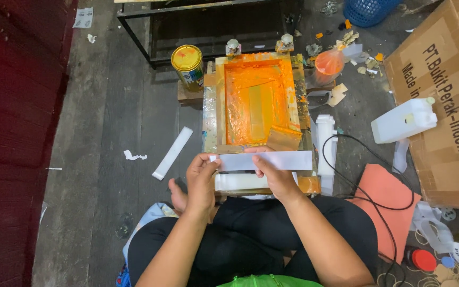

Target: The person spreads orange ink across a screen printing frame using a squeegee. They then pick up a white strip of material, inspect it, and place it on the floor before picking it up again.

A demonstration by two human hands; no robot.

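Grey floor [107, 106] open leftward; left hand [202, 178], right hand [273, 172] grip white strip [277, 160] at orange frame [256, 101] near edge.

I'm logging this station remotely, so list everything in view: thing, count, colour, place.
white strip: 1, held in both hands, in front of the frame
printing frame: 1, wooden, orange ink inside, centre
tin can: 1, yellow lid, left of the frame
loose strip: 1, white, on the floor to the left
jug: 1, white, on its side at right
cardboard box: 1, brown, right
cable: 1, black, right
basket: 1, blue, top edge
left hand: grips the strip's left end
right hand: grips the strip's middle
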